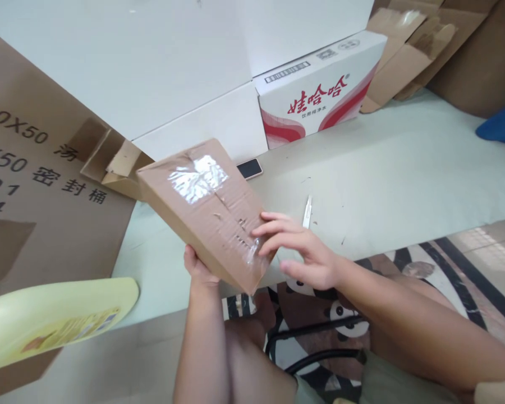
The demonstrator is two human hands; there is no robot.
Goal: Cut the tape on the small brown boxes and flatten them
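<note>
Within the left grip (201, 270), a clasped carton (206, 216) tilts, apparently under inspection. The right grip (305, 252), loosely uncurled, touches it; turning it calls for steadiness.

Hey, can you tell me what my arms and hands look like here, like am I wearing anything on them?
Your left hand and right hand are both ungloved. Both forearms are bare, with no sleeve covering the parts in view. I see no watch or bracelet at either wrist, and no ring on the right hand; most left fingers are hidden.
</note>
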